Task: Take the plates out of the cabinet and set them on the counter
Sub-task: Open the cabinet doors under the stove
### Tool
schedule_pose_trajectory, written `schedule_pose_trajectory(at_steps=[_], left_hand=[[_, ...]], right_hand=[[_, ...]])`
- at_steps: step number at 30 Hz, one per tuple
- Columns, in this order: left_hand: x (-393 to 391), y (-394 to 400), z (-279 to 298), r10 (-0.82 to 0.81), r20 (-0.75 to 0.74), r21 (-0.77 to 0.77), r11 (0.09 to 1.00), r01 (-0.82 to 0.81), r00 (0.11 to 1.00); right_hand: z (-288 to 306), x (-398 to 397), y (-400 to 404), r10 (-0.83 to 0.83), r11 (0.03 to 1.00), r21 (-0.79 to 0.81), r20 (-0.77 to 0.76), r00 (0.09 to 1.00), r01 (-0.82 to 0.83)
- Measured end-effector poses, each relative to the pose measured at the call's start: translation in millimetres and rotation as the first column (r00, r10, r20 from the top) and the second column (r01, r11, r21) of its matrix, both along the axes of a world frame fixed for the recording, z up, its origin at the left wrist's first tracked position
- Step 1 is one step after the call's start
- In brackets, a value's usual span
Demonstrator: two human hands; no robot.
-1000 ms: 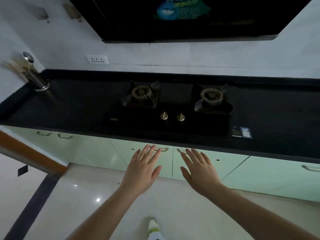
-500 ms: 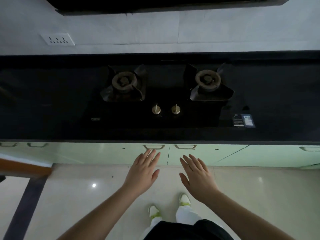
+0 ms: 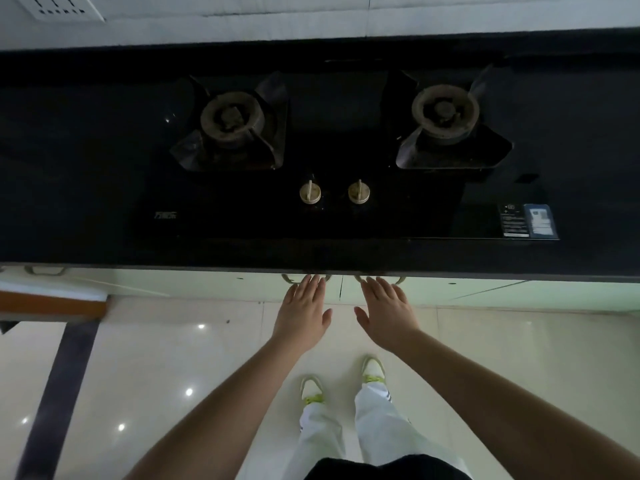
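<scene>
1. Head view: the left hand (image 3: 303,315) is seen stretched forward, back up, fingers straight and close together, nothing held in it.
2. Its fingertips (image 3: 313,280) are seen right at the curved metal handle (image 3: 289,279) of the left pale green cabinet door (image 3: 207,285), just under the counter edge; whether contact is made cannot be told.
3. The right hand (image 3: 388,311) is seen extended the same way, fingers straight and slightly spread, thumb out to the side, nothing gripped.
4. Its fingertips (image 3: 377,282) are placed at the curved metal handle (image 3: 398,280) of the right pale green cabinet door (image 3: 450,289); touch cannot be confirmed here either.
5. Both doors are seen closed, with a thin dark seam between them, so the plates are not shown; only the cabinet fronts are visible.
6. The black stone counter (image 3: 69,185) is seen running across the whole frame above the doors.
7. A black glass two-burner gas hob (image 3: 329,133) is set into it, with two round brass-coloured knobs (image 3: 310,194) side by side at its front centre.
8. A blue and white label (image 3: 540,221) is seen at the hob's front right corner.
9. A white wall socket (image 3: 65,8) is glimpsed at the top left.
10. Below, white trousers (image 3: 377,420) and white shoes with yellow-green laces (image 3: 311,389) are seen on the glossy pale tiled floor (image 3: 156,358).
</scene>
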State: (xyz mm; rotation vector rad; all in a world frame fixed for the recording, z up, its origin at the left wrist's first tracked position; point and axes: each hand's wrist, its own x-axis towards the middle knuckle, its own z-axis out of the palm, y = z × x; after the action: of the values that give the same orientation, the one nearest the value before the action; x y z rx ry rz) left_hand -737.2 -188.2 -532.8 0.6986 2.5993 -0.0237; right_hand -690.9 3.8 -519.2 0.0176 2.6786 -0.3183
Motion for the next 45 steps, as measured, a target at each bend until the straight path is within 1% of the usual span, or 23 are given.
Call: schedule_pose_trajectory(at_steps=[2,5,8,11,15,21,25,28,30,32,34,35,37,39,41,42,43,44,45], left_hand=[[-3,0,-7,0.054,0.058,0.010,0.998,-0.054,0.997],[-8,-2,-12,0.075,0.066,0.041,0.996,-0.078,0.995],[-18,-2,-10,0.069,0.081,0.071,0.995,-0.075,0.994],[-19,-8,-6,0.036,0.119,0.042,0.998,-0.041,0.992],[2,-23,-2,0.004,0.137,0.044,0.999,-0.010,0.991],[36,-48,0,0.023,0.184,0.103,0.994,-0.042,0.983],[54,-61,-1,0.056,0.187,0.160,0.983,-0.087,0.981],[69,-73,-2,0.135,0.232,0.217,0.958,-0.187,0.963],[79,-85,-1,0.194,0.267,0.225,0.940,-0.257,0.944],[89,-97,1,0.249,0.301,0.213,0.923,-0.319,0.921],[97,-108,2,0.323,0.334,0.179,0.901,-0.396,0.885],[101,-112,1,0.389,0.334,0.161,0.874,-0.458,0.859],[112,-119,1,0.520,0.293,0.137,0.808,-0.573,0.802],[126,-123,1,0.591,0.237,0.135,0.766,-0.629,0.771],[142,-124,2,0.642,0.187,0.196,0.717,-0.668,0.744],[151,-122,4,0.678,0.177,0.243,0.672,-0.700,0.713],[158,-120,7,0.725,0.176,0.294,0.607,-0.738,0.666],[165,-118,12,0.758,0.147,0.352,0.561,-0.750,0.636],[169,-117,15,0.748,0.055,0.400,0.590,-0.701,0.661]], right_hand=[[-7,-13,8,-0.029,1.000,0.001,0.057,0.998,0.029],[-13,-23,15,-0.048,0.999,-0.003,0.130,0.990,0.049],[-14,-23,11,-0.087,0.996,-0.010,0.132,0.987,0.089],[-12,-20,7,-0.112,0.993,0.035,0.119,0.987,0.108],[-13,-6,5,-0.162,0.987,0.021,0.150,0.975,0.161],[-9,44,-17,-0.267,0.964,0.055,0.183,0.946,0.261],[1,79,-27,-0.363,0.932,0.101,0.224,0.904,0.349],[8,94,-32,-0.447,0.894,0.140,0.315,0.837,0.425],[13,103,-33,-0.486,0.871,0.130,0.367,0.794,0.473],[15,115,-31,-0.514,0.850,0.101,0.373,0.773,0.517],[17,128,-28,-0.533,0.836,0.085,0.363,0.764,0.542],[17,135,-26,-0.541,0.830,0.077,0.355,0.762,0.552],[18,147,-24,-0.561,0.815,0.061,0.330,0.759,0.576],[19,159,-23,-0.605,0.784,0.059,0.291,0.741,0.617],[20,174,-25,-0.681,0.726,0.053,0.187,0.708,0.685],[20,180,-25,-0.709,0.703,0.049,0.117,0.695,0.709],[21,185,-24,-0.715,0.700,0.048,0.049,0.698,0.713],[23,190,-22,-0.688,0.725,0.051,-0.016,0.726,0.687],[24,195,-18,-0.623,0.776,0.064,-0.077,0.778,0.627]])
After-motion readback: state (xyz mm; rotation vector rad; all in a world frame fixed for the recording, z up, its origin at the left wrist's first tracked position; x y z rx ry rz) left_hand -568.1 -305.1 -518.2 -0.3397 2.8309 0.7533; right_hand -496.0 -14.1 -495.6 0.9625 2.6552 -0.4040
